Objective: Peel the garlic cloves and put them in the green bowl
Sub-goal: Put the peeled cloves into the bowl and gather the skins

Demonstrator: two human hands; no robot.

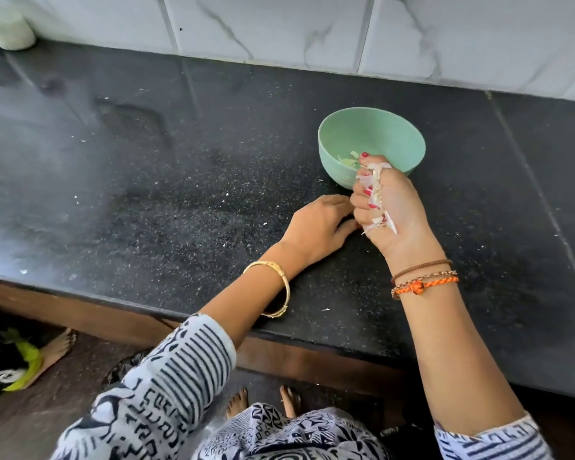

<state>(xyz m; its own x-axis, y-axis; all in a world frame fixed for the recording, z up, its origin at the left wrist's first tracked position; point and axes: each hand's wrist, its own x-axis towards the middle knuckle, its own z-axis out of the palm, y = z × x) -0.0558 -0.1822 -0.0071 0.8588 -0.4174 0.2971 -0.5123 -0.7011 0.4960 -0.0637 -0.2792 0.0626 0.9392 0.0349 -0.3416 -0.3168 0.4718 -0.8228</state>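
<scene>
You stand at a black speckled stone desk (pixel 146 180) whose polished top catches pale glare at the left and carries a scatter of tiny white flecks. Behind it rises a wall of white marble-look tiles (pixel 279 24) with grey veins and thin grout lines, and a seam crosses the stone at the right. In the far left corner, against the tiles, sits a blurred white container (pixel 7 28). The green bowl (pixel 372 134) rests on the desk right of centre, near the wall side, with a few pale peeled garlic cloves (pixel 349 158) lying at its bottom. Your right hand (pixel 392 207) is raised just in front of the bowl, its fingers (pixel 362 200) clenched round a wad of papery garlic skins (pixel 375 187) that poke out between them; the thumb tip overlaps the bowl's near rim. Your left hand (pixel 316 227) lies palm down on the desk just beside the right one, its fingertips hidden behind it, so you cannot tell whether they pinch anything. A gold bangle (pixel 276 287) circles your left wrist; brown and orange thread bands (pixel 422 280) wrap the right. Under the desk's edge runs a brown wooden front (pixel 80 313), and below it a dark floor (pixel 63 393), where your bare feet (pixel 263 401) show, with another person's foot (pixel 57 350) at the left.
</scene>
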